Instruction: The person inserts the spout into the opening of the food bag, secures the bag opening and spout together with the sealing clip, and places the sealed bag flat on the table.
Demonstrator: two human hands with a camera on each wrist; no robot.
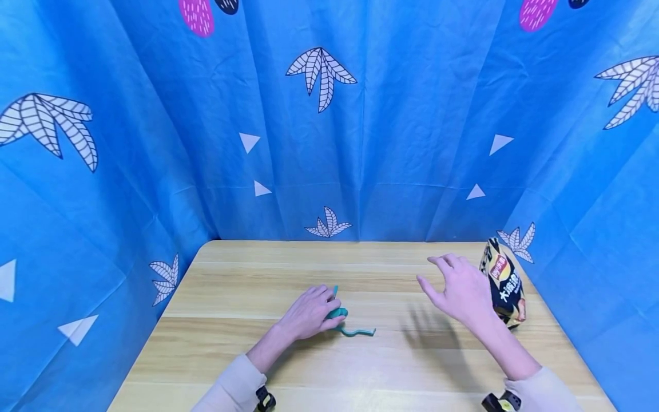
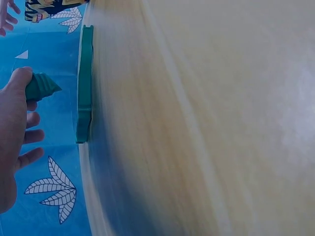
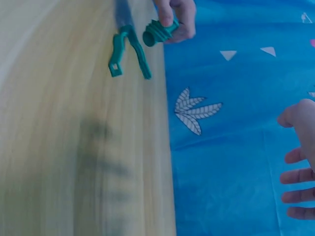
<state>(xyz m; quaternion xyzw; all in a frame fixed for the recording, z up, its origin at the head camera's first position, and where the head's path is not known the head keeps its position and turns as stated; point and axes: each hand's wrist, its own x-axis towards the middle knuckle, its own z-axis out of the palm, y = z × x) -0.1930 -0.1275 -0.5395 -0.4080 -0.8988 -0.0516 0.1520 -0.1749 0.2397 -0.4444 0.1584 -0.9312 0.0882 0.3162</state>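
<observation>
A blue curtain (image 1: 396, 143) is hanging behind the worktop (image 1: 237, 292), where a black bag (image 1: 507, 289) is sitting near the wide-spread right hand (image 1: 463, 289), and the left hand (image 1: 310, 313), over a bent green strip (image 2: 85, 83), is pinching a small green piece (image 2: 41, 87).

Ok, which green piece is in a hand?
The ribbed green piece, pinched in the left hand; the V-shaped green bag clip lies open on the table.

Blue curtain (image 1: 401, 126) hangs behind and along both sides of pale wood-grain tabletop (image 1: 381, 263); printed leaves (image 1: 326, 86), white triangles (image 1: 249, 141), pink ovals (image 1: 198, 17); soft sheen (image 2: 302, 108) on wood.
</observation>
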